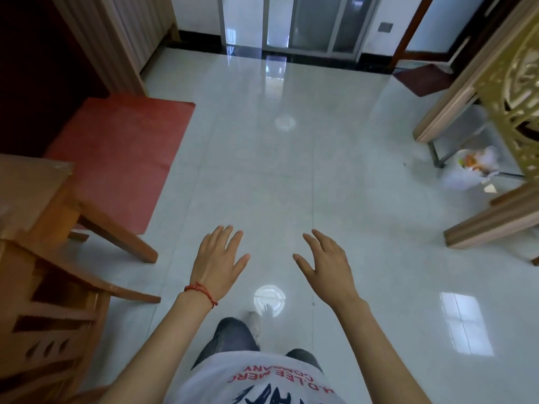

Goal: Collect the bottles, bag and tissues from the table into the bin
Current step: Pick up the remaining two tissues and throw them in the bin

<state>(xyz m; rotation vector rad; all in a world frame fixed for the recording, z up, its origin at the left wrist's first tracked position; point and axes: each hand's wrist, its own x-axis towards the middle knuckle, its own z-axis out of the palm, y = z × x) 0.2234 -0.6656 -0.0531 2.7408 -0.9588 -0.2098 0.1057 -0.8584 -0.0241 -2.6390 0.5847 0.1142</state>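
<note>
At the far left a wooden chair was cut off by the edge of the view, only part of its seat and legs showing. Behind it a red mat lay on the floor, its left end running under dark furniture that was hard to make out.

The left hand hung over the white tiled floor, palm down, its fingers straight and spread, holding nothing. A red string bracelet circled its wrist. Below, between the two forearms, a white printed shirt and one dark trouser knee showed; the foot below was blurred.

The right hand was held out beside the left, apart from it, its fingers spread and loosely bent, also holding nothing.

At the far right, under a pale wooden desk cut off by the frame edge, a white bag sat on the floor, blurred. Something orange and white lay inside it, too unclear to name. A small scrap of paper lay just beside it. No bottles or tissues could be made out, and whether the bag lined a bin could not be told.
</note>
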